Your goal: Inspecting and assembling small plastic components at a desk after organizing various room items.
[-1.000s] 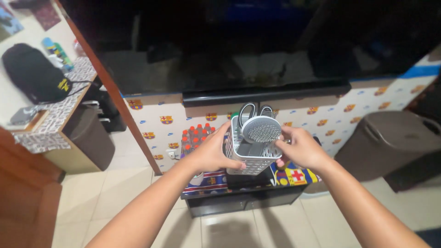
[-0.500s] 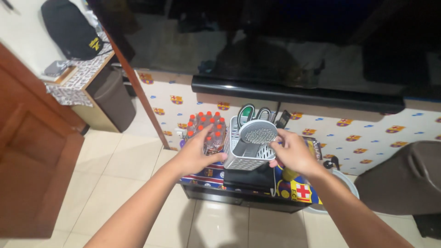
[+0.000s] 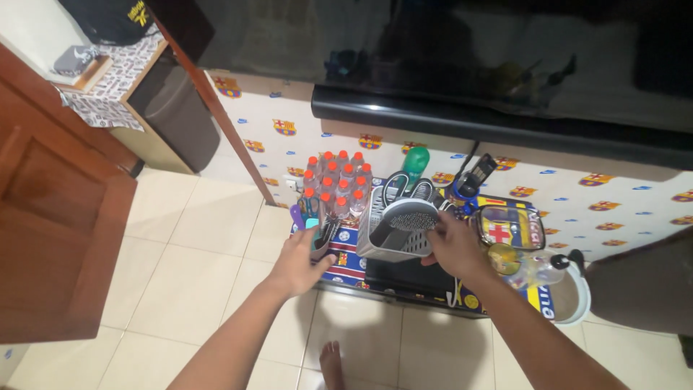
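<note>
My right hand (image 3: 451, 245) grips the right side of a white perforated utensil holder (image 3: 390, 238), which is just above the low table (image 3: 339, 269) with its patterned cloth. A round metal skimmer (image 3: 413, 217) and grey-handled scissors (image 3: 404, 186) stick out of the holder. Off the holder, my left hand (image 3: 299, 260) hangs to its left with fingers apart, close to a small cup (image 3: 316, 232) of pens and small scissors.
Several red-capped bottles (image 3: 336, 180) stand behind the cup. A green object (image 3: 416, 160), a dark handset (image 3: 478, 175) and a clear container (image 3: 530, 269) lie on the table. A wooden door (image 3: 58, 217) is left, a dark bin (image 3: 173, 108) back left, a white bowl (image 3: 574, 307) right.
The holder has come down toward the table. My left hand has let go of it and dropped away to the left. The camera has tilted downward.
</note>
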